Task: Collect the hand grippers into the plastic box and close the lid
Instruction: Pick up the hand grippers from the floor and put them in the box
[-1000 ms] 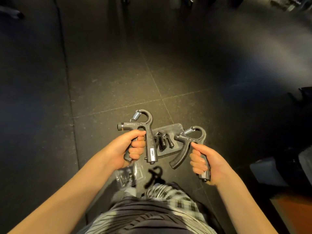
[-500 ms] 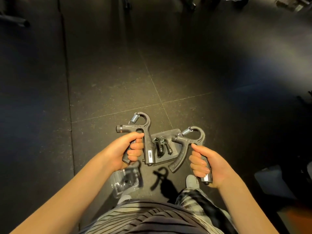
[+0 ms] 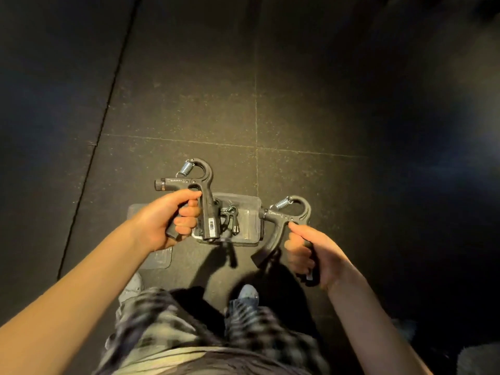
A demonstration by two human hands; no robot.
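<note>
Now both hands are raised over a dark tiled floor, each closed around its own black hand gripper. The left hand is wrapped around the handles of the left gripper, fingers curled through the gap and thumb lying across the top; the two handles stand close together. Its hooked head and steel spring point toward 12 o'clock, and the knob sticks out toward 9 o'clock. The right hand is clamped on one handle of the right gripper, while the other handle splays free toward 7 o'clock; its hook and spring sit at 12 o'clock from the fist.

Between and below the hands, on the floor, lies the clear box, partly hidden behind the left gripper. At least one more gripper lies inside it, though how many is hard to say through the dim light and the plastic. At 7 o'clock from the box, just beside it, a flat clear piece that may be the lid rests on the floor, mostly covered by the left forearm.

Toward 6 o'clock the person's plaid trousers and two shoe tips show, blurred. Shadows of the grippers fall on the floor between the box and the shoes.
</note>
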